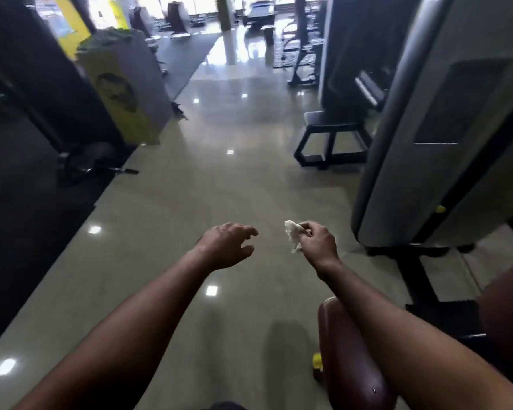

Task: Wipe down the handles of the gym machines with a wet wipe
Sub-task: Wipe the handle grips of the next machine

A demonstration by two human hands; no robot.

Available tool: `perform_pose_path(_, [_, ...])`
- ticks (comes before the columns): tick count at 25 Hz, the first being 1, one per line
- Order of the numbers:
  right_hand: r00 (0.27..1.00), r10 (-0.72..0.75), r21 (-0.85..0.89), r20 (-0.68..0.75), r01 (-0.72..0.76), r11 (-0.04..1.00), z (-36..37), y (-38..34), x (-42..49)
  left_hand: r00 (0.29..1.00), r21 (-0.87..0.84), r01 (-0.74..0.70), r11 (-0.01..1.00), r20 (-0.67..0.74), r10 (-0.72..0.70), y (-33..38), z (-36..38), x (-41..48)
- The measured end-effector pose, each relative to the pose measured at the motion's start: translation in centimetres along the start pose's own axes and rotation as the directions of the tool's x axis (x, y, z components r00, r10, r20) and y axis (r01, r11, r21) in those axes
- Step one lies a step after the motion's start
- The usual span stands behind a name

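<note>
- Head cam, only view here: both bare arms are stretched out in front over a glossy beige tiled floor point(166, 220) with ceiling lights reflecting off it.
- The right hand point(317, 241) has its fingers curled in and pinches a small crumpled white wet wipe point(292, 233). The wipe sticks out of the fingertips toward the left and hangs in the air, touching none of the machines.
- The left hand point(225, 245) is palm down, fingers spread and loosely bent, with nothing in it. It sits just beside the wipe without touching it.
- Right of the right hand stands a tall grey machine housing point(442, 113) with a little yellow knob point(440, 208) near its lower edge, on a black base.
- Under the right forearm there's a dark maroon padded roller point(350, 359), with a yellow cap point(317, 359) just beside it lower down.
- Further back on the right is a low black bench frame point(332, 137).
- On the left, a yellow-and-grey box planter point(125, 93) with green stuff on top stands at the edge of a black rubber mat point(27, 232).
- Some dark gear point(92, 167) lies on that mat, too blurry to say what it is.
</note>
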State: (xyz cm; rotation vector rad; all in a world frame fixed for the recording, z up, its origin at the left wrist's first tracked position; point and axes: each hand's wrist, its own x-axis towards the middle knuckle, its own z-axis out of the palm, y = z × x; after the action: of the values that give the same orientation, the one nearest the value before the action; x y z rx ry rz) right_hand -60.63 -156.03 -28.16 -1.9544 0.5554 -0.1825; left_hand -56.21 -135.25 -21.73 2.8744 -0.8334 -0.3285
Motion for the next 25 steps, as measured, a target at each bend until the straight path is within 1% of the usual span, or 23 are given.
perform_pose_path(2, [0.994, 0.071, -0.007, -0.083, -0.071, 0.997, -0.7, 0.8, 3.7, 0.992, 0.033, -0.122, 0.992, 0.047, 0.12, -0.2, -0.8, 5.9])
perform_pose_path(4, [0.977, 0.12, 0.005, -0.177, -0.121, 0.993, -1.7, 1.3, 7.7, 0.966, 0.035, -0.252, 0.967, 0.069, 0.25, 0.0, -1.8, 12.4])
perform_pose_path(5, [0.959, 0.145, 0.026, -0.242, -0.143, 0.989, -2.3, 1.7, 9.8, 0.945, 0.042, -0.322, 0.946, 0.075, 0.318, 0.2, -2.2, 15.8])
perform_pose_path(7, [0.897, 0.213, 0.095, -0.388, -0.191, 0.977, -3.9, 1.5, 13.3, 0.885, 0.044, -0.464, 0.885, 0.066, 0.461, 1.4, -3.4, 22.8])
perform_pose_path(8, [0.846, 0.26, 0.126, -0.465, -0.228, 0.966, -4.8, 1.5, 14.2, 0.841, 0.037, -0.538, 0.842, 0.091, 0.533, 2.5, -3.9, 25.6])
perform_pose_path(10, [0.705, 0.345, 0.172, -0.62, -0.306, 0.936, -6.6, 1.8, 15.2, 0.734, 0.047, -0.673, 0.738, 0.157, 0.66, 5.4, -4.2, 30.3])
perform_pose_path(12, [0.572, 0.399, 0.233, -0.716, -0.344, 0.91, -8.2, 2.5, 15.7, 0.638, 0.058, -0.766, 0.641, 0.19, 0.746, 8.8, -4.5, 33.7])
perform_pose_path(13, [0.479, 0.45, 0.304, -0.753, -0.353, 0.885, -9.6, 3.0, 16.3, 0.562, 0.059, -0.824, 0.563, 0.209, 0.8, 11.5, -4.4, 35.8])
perform_pose_path(14, [0.405, 0.49, 0.365, -0.772, -0.35, 0.863, -10.9, 3.4, 16.6, 0.49, 0.055, -0.869, 0.491, 0.221, 0.843, 13.9, -4.2, 37.4])
perform_pose_path(15, [0.386, 0.501, 0.385, -0.775, -0.34, 0.858, -11.7, 3.6, 16.6, 0.452, 0.042, -0.89, 0.455, 0.23, 0.862, 15.4, -4.2, 38.0])
perform_pose_path(17, [0.303, 0.507, 0.408, -0.807, -0.335, 0.849, -13.9, 5.0, 17.2, 0.332, 0.008, -0.94, 0.34, 0.242, 0.912, 20.0, -3.3, 40.6])
perform_pose_path(18, [0.263, 0.519, 0.43, -0.813, -0.329, 0.841, -15.1, 5.7, 17.7, 0.288, 0.001, -0.955, 0.297, 0.254, 0.923, 22.3, -2.7, 41.9])
perform_pose_path(20, [0.196, 0.546, 0.476, -0.815, -0.313, 0.822, -17.6, 7.1, 18.6, 0.225, 0.006, -0.972, 0.233, 0.276, 0.934, 26.6, -1.7, 44.3])
perform_pose_path(23, [0.071, 0.569, 0.526, -0.819, -0.305, 0.794, -23.2, 9.0, 20.9, 0.099, 0.026, -0.995, 0.095, 0.323, 0.941, 34.1, -1.5, 48.3])
perform_pose_path(25, [0.017, 0.567, 0.538, -0.824, -0.293, 0.791, -25.6, 9.2, 21.7, 0.021, 0.039, -0.999, 0.009, 0.331, 0.944, 37.7, -1.8, 50.2])
